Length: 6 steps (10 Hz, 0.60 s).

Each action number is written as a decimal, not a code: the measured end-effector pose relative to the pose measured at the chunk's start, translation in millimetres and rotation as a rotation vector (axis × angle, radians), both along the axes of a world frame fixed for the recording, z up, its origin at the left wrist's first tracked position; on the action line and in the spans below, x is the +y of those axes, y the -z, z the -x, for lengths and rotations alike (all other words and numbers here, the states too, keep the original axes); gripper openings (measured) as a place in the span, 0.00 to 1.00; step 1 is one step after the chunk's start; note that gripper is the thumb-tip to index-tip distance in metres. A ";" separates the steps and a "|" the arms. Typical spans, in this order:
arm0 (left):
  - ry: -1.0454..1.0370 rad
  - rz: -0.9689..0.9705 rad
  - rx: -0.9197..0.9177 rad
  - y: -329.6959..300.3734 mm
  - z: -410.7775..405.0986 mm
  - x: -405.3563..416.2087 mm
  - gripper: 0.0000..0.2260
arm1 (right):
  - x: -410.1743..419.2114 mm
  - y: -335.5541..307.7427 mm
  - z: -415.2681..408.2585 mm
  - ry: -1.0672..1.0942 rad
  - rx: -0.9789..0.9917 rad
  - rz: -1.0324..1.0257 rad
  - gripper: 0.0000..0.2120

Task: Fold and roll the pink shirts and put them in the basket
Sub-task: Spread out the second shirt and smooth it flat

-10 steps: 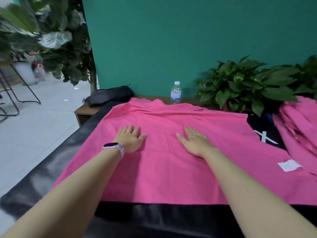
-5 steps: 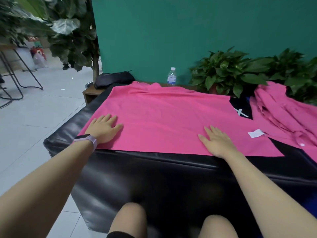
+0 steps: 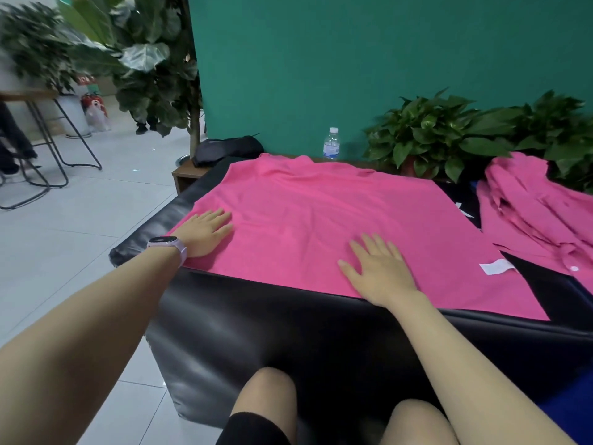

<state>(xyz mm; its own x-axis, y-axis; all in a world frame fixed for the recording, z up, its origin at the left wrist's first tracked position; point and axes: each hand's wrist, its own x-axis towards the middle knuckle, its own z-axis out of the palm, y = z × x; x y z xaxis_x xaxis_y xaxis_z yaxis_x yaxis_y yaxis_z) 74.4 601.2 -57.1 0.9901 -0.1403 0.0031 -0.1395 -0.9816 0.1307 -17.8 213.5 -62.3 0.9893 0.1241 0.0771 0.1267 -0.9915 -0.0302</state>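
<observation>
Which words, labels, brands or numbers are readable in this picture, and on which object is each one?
None can be read.
Water bottle: label too small.
White tag on the spread pink shirt: looks blank.
White mark on black cloth: partly hidden.
Red sign behind the plants: blurred.

There were one flat bright pink cotton shirt (image 3: 337, 226), one heap of crumpled pink shirts (image 3: 539, 213), one clear plastic water bottle (image 3: 331, 144), and two leafy green potted plants (image 3: 442, 133).
</observation>
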 end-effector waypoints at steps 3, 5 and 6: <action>-0.774 0.233 -0.040 7.1 12.7 81.4 0.49 | 12.4 11.5 -10.8 -0.107 0.108 -0.096 0.36; -0.817 0.237 -0.028 8.8 21.9 76.3 0.51 | 10.1 9.9 -3.9 -0.106 0.126 -0.112 0.36; -0.826 0.255 -0.040 8.8 35.4 71.3 0.51 | 4.1 8.5 0.2 -0.121 0.128 -0.114 0.36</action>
<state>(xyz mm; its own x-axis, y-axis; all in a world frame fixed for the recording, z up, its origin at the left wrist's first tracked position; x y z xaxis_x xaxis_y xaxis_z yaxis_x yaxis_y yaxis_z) 38.9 672.5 -65.9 0.7728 0.6341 -0.0265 0.5968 -0.7118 0.3705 -18.0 217.6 -70.8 0.9702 0.2407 -0.0283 0.2329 -0.9583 -0.1654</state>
